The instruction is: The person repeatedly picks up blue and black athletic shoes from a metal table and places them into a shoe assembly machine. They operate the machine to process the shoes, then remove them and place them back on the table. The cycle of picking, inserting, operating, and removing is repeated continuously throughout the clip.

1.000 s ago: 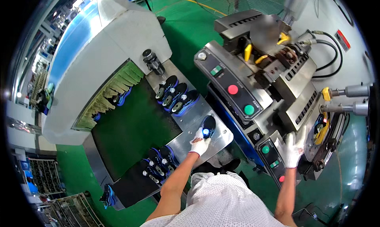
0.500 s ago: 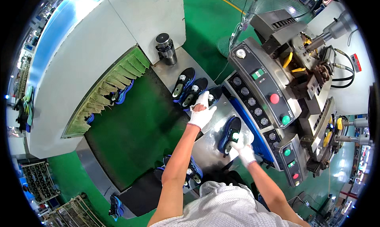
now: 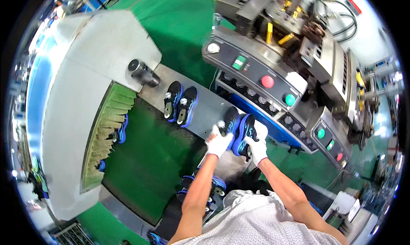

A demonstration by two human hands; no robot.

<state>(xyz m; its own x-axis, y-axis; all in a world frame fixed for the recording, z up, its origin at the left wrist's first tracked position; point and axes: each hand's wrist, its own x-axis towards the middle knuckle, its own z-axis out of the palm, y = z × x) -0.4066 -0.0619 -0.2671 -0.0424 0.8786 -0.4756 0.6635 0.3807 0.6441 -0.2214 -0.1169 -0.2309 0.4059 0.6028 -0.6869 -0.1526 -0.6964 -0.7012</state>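
Note:
My left hand (image 3: 220,144), in a white glove, grips a black-and-blue shoe (image 3: 231,120) near its heel. Right beside it, my right hand (image 3: 257,148), also gloved, has hold of a second black shoe (image 3: 244,131) whose blue side is turned up. The two shoes are side by side over the metal shelf (image 3: 209,103), close together or touching. Farther left on that shelf stands a pair of matching shoes, one (image 3: 172,101) next to the other (image 3: 188,105), each with a pale piece in its opening.
A machine control panel (image 3: 256,72) with coloured buttons rises at the right. To the left, a grey housing (image 3: 81,74) has a green strip curtain (image 3: 104,138), with shoes partly behind it. A dark flask (image 3: 144,73) stands on the shelf. More shoes (image 3: 218,185) lie near my left forearm.
My left hand has taken a shoe from the shelf row and brought it beside the one at my right hand. That right-hand shoe is now tipped onto its side. The view has turned.

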